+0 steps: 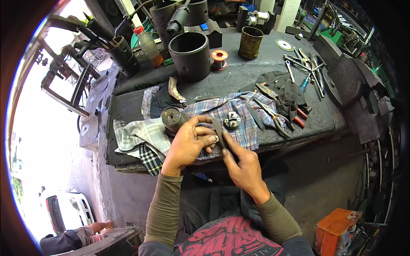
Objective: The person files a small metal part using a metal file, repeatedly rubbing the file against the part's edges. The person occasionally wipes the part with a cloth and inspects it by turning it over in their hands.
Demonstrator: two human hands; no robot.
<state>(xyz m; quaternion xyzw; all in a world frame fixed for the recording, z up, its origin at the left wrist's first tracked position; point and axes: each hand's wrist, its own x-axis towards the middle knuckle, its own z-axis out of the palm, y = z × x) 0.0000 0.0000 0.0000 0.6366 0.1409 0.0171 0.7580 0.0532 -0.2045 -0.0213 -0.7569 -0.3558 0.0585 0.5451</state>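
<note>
My left hand (185,145) is closed, pinching a small pale piece (216,138) between thumb and fingers; its kind is too small to tell. A dark flat file (217,127) lies against that piece, gripped from the right by my right hand (245,166). Just beyond them, a round black cap with copper terminals (232,122) rests on a plaid cloth (245,135). A dark metal cylinder (171,117) stands beside my left hand, partly hidden by it.
Pliers with dark handles (273,114) and red-handled pliers (300,119) lie to the right, near a dark rag (284,91). Farther back stand a large black pipe section (190,64), a solder spool (219,59) and a rusty can (250,45). An orange box (335,228) sits at lower right.
</note>
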